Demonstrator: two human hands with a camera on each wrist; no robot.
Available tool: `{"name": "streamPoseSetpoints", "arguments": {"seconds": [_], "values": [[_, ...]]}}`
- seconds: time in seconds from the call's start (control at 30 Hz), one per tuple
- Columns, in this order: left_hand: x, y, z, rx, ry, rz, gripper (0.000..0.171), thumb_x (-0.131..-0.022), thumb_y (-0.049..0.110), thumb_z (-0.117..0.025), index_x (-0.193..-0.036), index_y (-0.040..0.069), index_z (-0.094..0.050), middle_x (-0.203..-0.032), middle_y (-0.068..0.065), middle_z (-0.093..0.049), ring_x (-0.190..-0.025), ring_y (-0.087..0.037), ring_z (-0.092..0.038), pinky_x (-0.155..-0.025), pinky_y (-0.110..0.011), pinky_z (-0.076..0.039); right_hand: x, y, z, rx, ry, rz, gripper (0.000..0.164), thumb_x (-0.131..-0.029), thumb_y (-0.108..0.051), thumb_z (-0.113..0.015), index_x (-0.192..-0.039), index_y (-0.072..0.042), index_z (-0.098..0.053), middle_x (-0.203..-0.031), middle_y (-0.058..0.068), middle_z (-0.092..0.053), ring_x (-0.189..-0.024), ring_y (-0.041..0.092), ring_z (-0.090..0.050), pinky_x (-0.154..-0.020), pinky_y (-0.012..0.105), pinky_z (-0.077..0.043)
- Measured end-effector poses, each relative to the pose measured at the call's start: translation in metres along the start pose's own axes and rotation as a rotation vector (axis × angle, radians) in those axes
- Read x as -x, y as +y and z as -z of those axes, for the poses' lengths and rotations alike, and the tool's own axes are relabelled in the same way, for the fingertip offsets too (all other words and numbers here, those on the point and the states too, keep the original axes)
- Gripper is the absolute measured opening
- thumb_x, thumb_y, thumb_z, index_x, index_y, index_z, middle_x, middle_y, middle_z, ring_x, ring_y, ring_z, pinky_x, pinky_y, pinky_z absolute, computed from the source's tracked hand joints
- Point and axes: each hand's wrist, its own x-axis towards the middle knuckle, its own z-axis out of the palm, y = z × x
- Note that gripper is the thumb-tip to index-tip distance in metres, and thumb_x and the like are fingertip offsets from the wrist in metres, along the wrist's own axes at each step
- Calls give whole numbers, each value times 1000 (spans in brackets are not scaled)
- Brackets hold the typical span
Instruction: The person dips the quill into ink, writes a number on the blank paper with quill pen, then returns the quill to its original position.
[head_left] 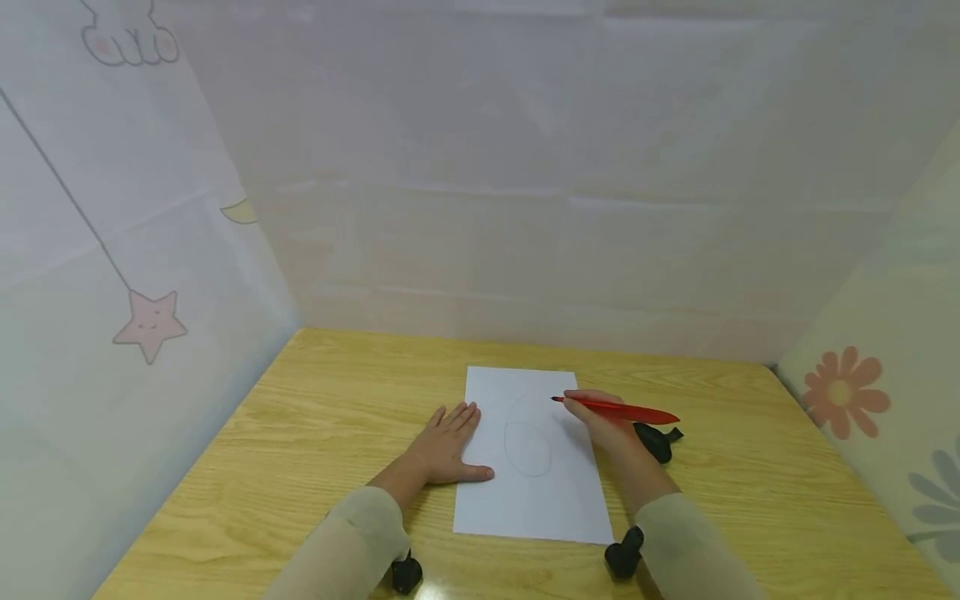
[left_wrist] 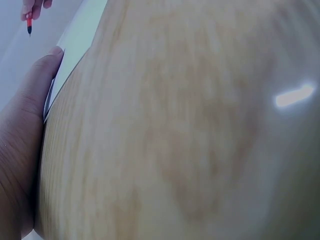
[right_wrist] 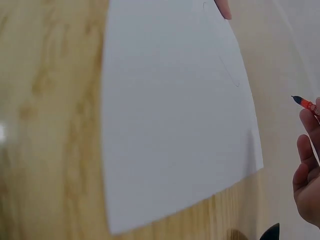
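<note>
A white sheet of paper (head_left: pixel 532 512) lies on the wooden table, bearing a faint thin line that curves down into a closed loop (head_left: pixel 528 450). My left hand (head_left: pixel 448 448) rests flat with spread fingers over the sheet's left edge, the thumb pointing inward across it. In my right hand (head_left: pixel 600 417) is a slim red pen (head_left: pixel 637 412), pinched near its dark tip, its wider tapered end pointing right. That tip hovers over the upper right of the paper, beside the top of the drawn line. The right wrist view shows the pen (right_wrist: pixel 305 103) raised above the surface.
The wood-grain table (head_left: pixel 337 400) extends on both sides of the sheet. Black pieces (head_left: pixel 407 575) show by both wrists. Pale fabric walls (head_left: pixel 525 208) close off the back and sides, printed with a pink star (head_left: pixel 151 325) and a flower (head_left: pixel 843 393).
</note>
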Motion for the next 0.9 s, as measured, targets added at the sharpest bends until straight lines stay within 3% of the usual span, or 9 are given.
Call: {"name": "streamPoseSetpoints", "arguments": {"seconds": [0.27, 0.5, 0.7, 0.9], "values": [[1, 1, 2, 19, 2, 5, 107, -83, 78, -48, -158, 8, -15, -166, -6, -12, -154, -22, -9, -124, -49, -6, 8, -4, 20, 125, -19, -10, 49, -87, -43, -72, -128, -16, -67, -142, 9, -57, -130, 26, -48, -92, 27, -42], [2, -1, 1, 8, 4, 6, 108, -83, 79, -47, -158, 8, -15, -166, -6, -12, -154, -22, -10, -124, -49, -7, 12, 0, 36, 166, -12, -5, 54, -88, -47, -70, -132, -16, -64, -137, 4, -61, -112, 16, -51, -83, 24, -45], [2, -2, 1, 1, 4, 6, 108, -83, 79, -46, -158, 9, -15, -166, -6, -12, -154, -22, -10, -124, -50, -8, 14, 5, 47, 148, -5, 68, 55, -88, -45, -70, -130, -10, -64, -131, -4, -65, -127, 20, -51, -99, 30, -41], [1, -3, 1, 1, -2, 7, 108, -83, 79, -47, -158, 8, -14, -166, -6, -12, -154, -22, -10, -124, -50, -8, 16, 8, 58, 144, 11, 68, 56, -87, -47, -71, -130, -12, -65, -134, -5, -64, -136, 26, -46, -109, 39, -37]]}}
